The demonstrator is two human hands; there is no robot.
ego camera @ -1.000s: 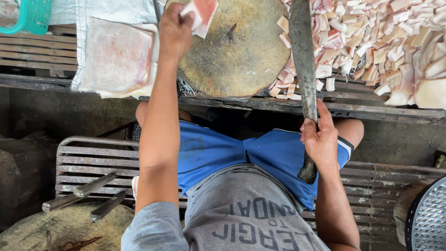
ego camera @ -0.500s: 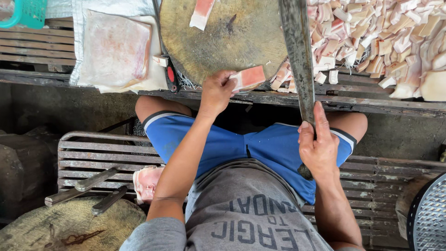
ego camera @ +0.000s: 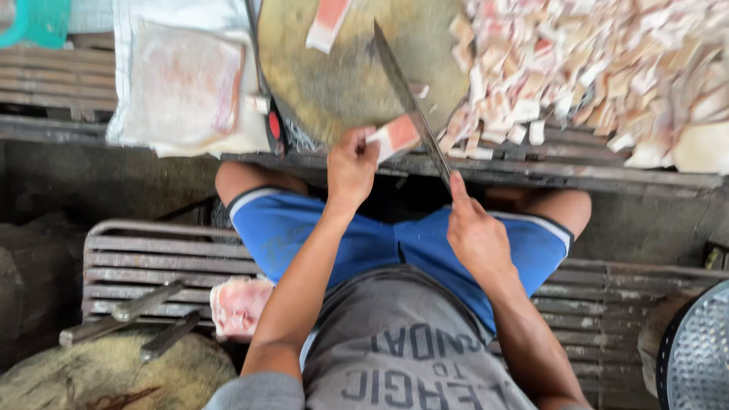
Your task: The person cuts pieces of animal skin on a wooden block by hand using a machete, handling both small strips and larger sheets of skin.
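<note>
My left hand (ego camera: 351,165) grips a strip of pink and white meat (ego camera: 396,136) at the near edge of the round wooden chopping block (ego camera: 342,72). My right hand (ego camera: 474,231) holds the handle of a long dark knife (ego camera: 408,106), whose blade slants across the block and rests against the meat strip. Another strip of meat (ego camera: 326,23) lies at the far side of the block. A big heap of cut meat pieces (ego camera: 592,68) covers the bench to the right of the block.
A white sack with a slab of meat (ego camera: 182,83) lies left of the block. By my left hip a pink chunk of meat (ego camera: 238,304) sits on the slatted bench (ego camera: 152,266). Two knives (ego camera: 133,319) rest on a second block (ego camera: 106,376). A metal mesh bowl (ego camera: 699,353) stands at the right.
My left hand brought the meat strip down from the far side to the block's near edge. The knife swung from upright at the right to slanting against the strip.
</note>
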